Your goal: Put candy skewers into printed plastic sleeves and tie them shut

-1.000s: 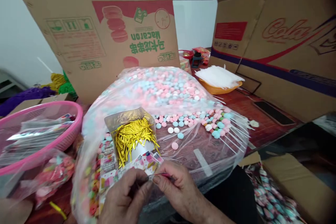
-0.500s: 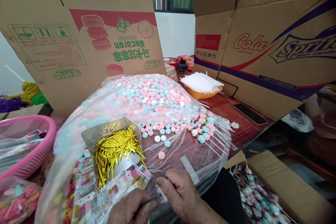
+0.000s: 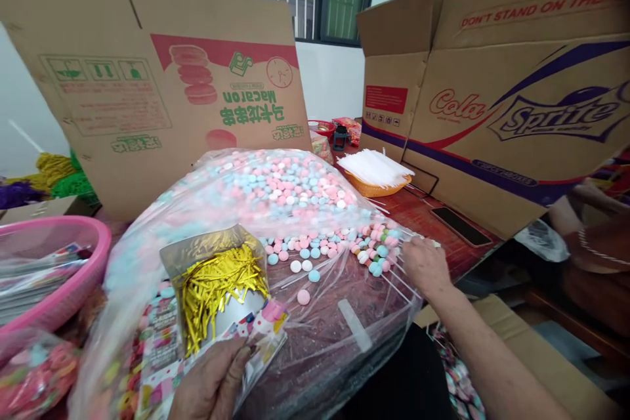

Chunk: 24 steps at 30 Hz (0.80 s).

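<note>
Brown carton [image 3: 123,95], ten o'clock, head view: inverted "Macaron" | second carton [image 3: 492,69], two: "Cola", "Sprite", "DON'T STAND ON THE" | left hand [image 3: 211,377], seven, thumb pinching printed packets [image 3: 268,331] | right hand [image 3: 425,268], four, curled at candy skewers [image 3: 378,249], hold hidden

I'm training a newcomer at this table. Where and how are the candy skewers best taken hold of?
Probably pinched by the bare white sticks, coming from the right, where the right hand is: the sticks fan out that way, while the candies crowd their left ends.
</note>
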Available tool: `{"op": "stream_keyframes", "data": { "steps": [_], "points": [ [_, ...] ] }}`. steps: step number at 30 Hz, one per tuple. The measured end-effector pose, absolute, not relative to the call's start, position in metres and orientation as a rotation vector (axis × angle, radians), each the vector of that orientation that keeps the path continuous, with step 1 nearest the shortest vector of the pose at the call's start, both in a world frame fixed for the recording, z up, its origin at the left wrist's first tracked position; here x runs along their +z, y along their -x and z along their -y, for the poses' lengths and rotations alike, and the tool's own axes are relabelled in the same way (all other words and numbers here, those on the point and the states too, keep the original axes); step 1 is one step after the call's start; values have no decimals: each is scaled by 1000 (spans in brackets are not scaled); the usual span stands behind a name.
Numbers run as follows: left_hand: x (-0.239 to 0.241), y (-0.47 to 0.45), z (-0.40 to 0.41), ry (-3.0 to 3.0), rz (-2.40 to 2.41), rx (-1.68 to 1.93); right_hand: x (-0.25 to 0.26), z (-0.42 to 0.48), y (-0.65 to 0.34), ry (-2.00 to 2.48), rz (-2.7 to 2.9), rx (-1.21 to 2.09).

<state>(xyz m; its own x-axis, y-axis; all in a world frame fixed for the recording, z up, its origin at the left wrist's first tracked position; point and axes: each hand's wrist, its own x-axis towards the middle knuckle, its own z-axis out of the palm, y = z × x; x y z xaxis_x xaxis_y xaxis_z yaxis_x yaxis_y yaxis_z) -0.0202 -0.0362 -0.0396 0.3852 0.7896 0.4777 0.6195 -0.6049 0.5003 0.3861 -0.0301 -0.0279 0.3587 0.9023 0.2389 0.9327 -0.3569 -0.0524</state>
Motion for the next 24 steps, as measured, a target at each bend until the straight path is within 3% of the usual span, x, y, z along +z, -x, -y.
{"op": "stream_keyframes", "data": {
  "steps": [9,19,24],
  "points": [
    [-12,46,46,-2602,-1131,1061,-22,72,-288,1242,2096,-193],
    [-9,59,53,-2628,-1144,783,-2,77,-262,1051,2340,-310],
    [-4,43,50,-2693,-1137,537,5,79,-252,1060,2493,-184]
  ]
}}
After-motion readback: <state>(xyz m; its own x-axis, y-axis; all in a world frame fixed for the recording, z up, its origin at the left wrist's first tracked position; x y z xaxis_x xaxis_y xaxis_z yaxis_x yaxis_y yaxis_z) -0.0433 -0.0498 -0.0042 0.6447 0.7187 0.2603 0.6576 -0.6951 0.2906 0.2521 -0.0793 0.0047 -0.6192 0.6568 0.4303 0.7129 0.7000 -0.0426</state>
